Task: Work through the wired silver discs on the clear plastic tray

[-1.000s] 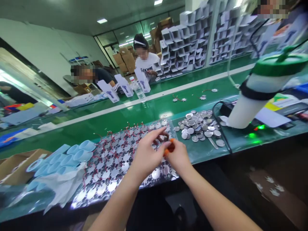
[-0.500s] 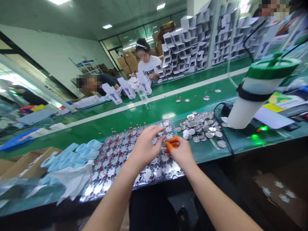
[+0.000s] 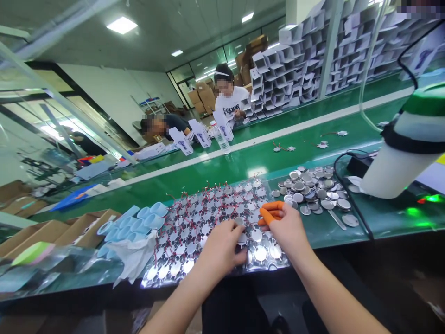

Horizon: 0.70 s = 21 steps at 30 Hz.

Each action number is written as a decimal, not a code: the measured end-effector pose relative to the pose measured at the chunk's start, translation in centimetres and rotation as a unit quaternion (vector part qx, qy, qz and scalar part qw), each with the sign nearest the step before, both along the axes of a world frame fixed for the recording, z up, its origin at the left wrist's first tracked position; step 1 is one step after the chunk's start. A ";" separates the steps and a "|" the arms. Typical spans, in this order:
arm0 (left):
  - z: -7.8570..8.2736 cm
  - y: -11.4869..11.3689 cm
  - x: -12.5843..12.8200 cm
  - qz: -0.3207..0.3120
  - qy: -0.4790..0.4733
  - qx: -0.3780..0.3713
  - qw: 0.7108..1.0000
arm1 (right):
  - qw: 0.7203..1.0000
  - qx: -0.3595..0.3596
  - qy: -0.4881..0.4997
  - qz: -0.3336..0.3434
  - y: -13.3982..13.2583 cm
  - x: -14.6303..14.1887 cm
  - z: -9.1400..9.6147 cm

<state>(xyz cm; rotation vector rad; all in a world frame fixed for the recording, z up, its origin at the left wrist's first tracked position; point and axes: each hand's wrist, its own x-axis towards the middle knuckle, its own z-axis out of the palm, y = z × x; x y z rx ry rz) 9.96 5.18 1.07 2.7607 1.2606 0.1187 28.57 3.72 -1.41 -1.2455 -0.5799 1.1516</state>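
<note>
Left hand (image 3: 222,246) part-wide, right hand (image 3: 289,227) curled, can't tell if it grips, both at disc rows (image 3: 180,249) lower centre, so light fingertips and undisturbed rows seem best

On our right hand (image 3: 292,227), we note orange finger covers (image 3: 268,218). Before us, the disc array (image 3: 180,250) repeats silver-grey rounds in rows, interspersed with red wires (image 3: 185,198). The loose discs (image 3: 303,186) are plain silver. We see a solid green belt surface (image 3: 194,174) carrying one lengthwise white stripe (image 3: 302,126). The cups (image 3: 129,226) are pale blue; the open cartons (image 3: 91,234), brown. The canister (image 3: 384,169) has a whitish body, a black band (image 3: 405,140) and a green lid (image 3: 426,99). We find the upright boxes (image 3: 182,141) white with purple-blue print. The bottle (image 3: 222,140) is clear, its cap (image 3: 213,123) red.
</note>
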 end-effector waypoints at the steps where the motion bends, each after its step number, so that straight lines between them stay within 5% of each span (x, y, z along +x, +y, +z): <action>1: 0.2 0.1 0.1 0.001 -0.002 -0.010 1.000 | 1.000 0.000 0.004 0.000 0.0 0.1 0.1; 6: 4.3 2.8 -0.7 0.011 -0.079 -0.153 0.985 | 1.000 -0.001 0.024 -0.006 0.0 0.6 0.3; 9: 8.0 7.8 -0.6 0.028 -0.100 -0.212 0.972 | 0.999 0.001 0.036 -0.014 0.1 0.9 0.3; 11: 9.5 12.4 0.4 0.047 -0.120 -0.186 0.974 | 0.999 -0.001 0.047 -0.021 0.2 1.1 0.1; 16: 8.1 23.5 4.9 0.125 -0.138 -0.100 0.977 | 0.997 -0.005 0.065 -0.029 0.6 1.1 -0.3; 21: 5.0 28.5 8.7 0.156 -0.126 -0.034 0.979 | 0.997 -0.003 0.067 -0.037 0.7 1.0 -0.4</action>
